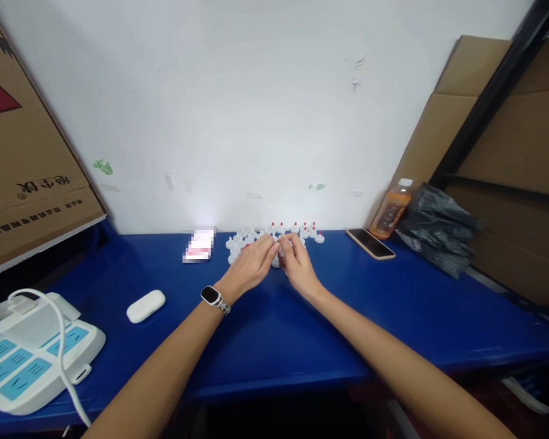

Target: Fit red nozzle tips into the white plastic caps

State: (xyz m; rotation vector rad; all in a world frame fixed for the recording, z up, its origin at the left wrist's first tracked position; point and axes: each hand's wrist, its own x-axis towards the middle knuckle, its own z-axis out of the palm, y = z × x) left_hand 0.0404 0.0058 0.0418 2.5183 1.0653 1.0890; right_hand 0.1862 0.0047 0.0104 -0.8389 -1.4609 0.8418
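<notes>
My left hand and my right hand meet near the back of the blue table, fingertips pinched together over a small white cap that they largely cover. Around and behind them stand several small white caps, some with red tips. A watch sits on my left wrist.
A blurred white and pink card lies left of the caps. A white earbud case and a white power strip are at the left. A phone, an orange drink bottle and a black bag sit at the right.
</notes>
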